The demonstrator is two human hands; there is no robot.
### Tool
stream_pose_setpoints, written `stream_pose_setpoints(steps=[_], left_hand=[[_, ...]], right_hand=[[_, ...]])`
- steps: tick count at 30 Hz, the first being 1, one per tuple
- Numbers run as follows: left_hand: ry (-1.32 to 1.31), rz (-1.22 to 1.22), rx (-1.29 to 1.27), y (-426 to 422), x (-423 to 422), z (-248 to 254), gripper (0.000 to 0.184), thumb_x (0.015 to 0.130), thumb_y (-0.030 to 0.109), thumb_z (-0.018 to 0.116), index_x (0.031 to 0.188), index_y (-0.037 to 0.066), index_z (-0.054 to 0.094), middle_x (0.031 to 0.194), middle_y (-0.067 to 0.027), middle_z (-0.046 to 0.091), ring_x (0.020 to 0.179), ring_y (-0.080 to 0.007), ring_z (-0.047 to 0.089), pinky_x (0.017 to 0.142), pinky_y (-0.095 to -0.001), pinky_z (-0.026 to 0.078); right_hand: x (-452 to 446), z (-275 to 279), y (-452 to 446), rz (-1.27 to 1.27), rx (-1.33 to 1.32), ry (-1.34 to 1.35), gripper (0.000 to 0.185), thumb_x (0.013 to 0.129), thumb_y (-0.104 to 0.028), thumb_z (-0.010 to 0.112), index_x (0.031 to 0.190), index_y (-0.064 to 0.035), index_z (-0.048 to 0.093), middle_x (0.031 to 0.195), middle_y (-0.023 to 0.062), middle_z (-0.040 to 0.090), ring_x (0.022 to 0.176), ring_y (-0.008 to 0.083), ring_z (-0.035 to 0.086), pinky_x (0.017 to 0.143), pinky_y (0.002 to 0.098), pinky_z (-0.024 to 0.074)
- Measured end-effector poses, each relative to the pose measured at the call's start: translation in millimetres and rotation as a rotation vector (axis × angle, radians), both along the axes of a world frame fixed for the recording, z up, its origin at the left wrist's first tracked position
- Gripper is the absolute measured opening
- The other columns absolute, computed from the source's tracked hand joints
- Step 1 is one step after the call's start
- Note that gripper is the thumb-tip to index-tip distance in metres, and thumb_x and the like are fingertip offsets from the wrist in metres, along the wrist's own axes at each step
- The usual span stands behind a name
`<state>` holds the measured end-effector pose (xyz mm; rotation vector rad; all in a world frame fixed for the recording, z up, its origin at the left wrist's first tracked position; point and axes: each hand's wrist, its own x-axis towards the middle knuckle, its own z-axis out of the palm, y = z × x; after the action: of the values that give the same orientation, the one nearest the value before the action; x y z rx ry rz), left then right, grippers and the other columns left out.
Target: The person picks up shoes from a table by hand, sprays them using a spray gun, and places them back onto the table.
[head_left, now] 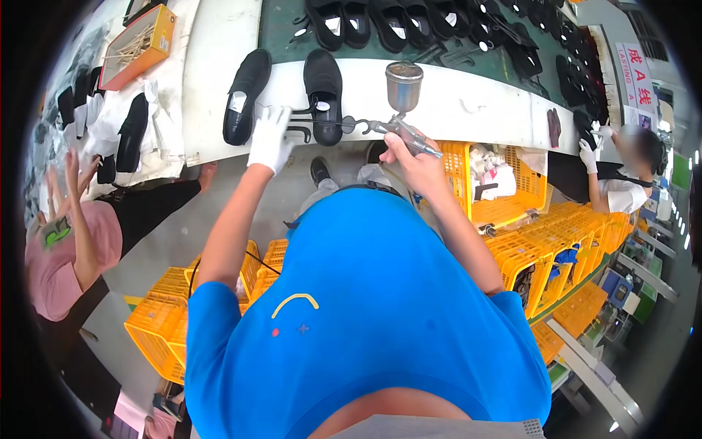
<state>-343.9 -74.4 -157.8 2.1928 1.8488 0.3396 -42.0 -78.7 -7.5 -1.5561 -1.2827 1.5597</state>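
Observation:
My right hand is bare and closed around a metal spray gun with a silver cup on top. Its nozzle points left, toward the right one of two black shoes. A white glove covers my left hand, which is beside the left black shoe. From its fingers a thin, hooked black strap-like piece sticks out to the right; the fingertips' exact grip is hard to see. Both shoes stand on the white table edge, toes toward me, with white labels inside.
Rows of black shoes stand on a green surface beyond. Yellow crates line the right, one near my right arm; more crates stand behind left. An orange box of sticks lies far left. Co-workers work on both sides.

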Motion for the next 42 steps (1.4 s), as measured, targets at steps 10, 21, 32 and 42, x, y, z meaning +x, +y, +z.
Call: stream_pose_setpoints(steps=[10, 21, 32, 42], left_hand=[[-0.639, 0.651, -0.038, 1, -2, 6, 0.040, 0.096, 0.033, 0.063, 0.116, -0.002, 0.066, 0.104, -0.0259, 0.068, 0.101, -0.0402, 0.066, 0.090, -0.0425, 0.050], [-1.292, 1.161, -0.687, -15, 69, 32, 0.067, 0.092, 0.054, 0.065, 0.143, 0.014, 0.046, 0.129, -0.0137, 0.055, 0.105, -0.0275, 0.062, 0.079, -0.0486, 0.057], [-2.421, 1.059, -0.931, -48, 96, -26, 0.079, 0.090, 0.056, 0.066, 0.150, 0.015, 0.033, 0.139, -0.0127, 0.050, 0.122, -0.0381, 0.052, 0.104, -0.0603, 0.042], [-2.716, 0.752, -1.171, -28, 75, -22, 0.063, 0.097, 0.061, 0.045, 0.134, 0.011, 0.056, 0.123, -0.0198, 0.061, 0.099, -0.0360, 0.063, 0.061, -0.0370, 0.052]], right_hand=[[34, 19, 20, 0.002, 0.015, 0.044, 0.022, 0.098, -0.021, 0.065, 0.104, 0.0002, 0.065, 0.076, 0.0035, 0.064, 0.073, 0.0120, 0.065, 0.069, 0.0273, 0.0524], [78, 8, 53, 0.047, -0.024, 0.144, 0.020, 0.098, -0.020, 0.065, 0.100, -0.0002, 0.064, 0.075, 0.0026, 0.063, 0.074, 0.0120, 0.065, 0.071, 0.0273, 0.0530], [82, 7, 65, 0.121, -0.035, 0.089, 0.021, 0.098, -0.020, 0.064, 0.103, 0.0012, 0.064, 0.073, 0.0035, 0.063, 0.073, 0.0131, 0.066, 0.070, 0.0277, 0.0530], [44, 19, 51, 0.177, -0.049, -0.033, 0.023, 0.101, -0.021, 0.060, 0.093, 0.0006, 0.060, 0.075, 0.0053, 0.063, 0.077, 0.0172, 0.068, 0.072, 0.0298, 0.0543]])
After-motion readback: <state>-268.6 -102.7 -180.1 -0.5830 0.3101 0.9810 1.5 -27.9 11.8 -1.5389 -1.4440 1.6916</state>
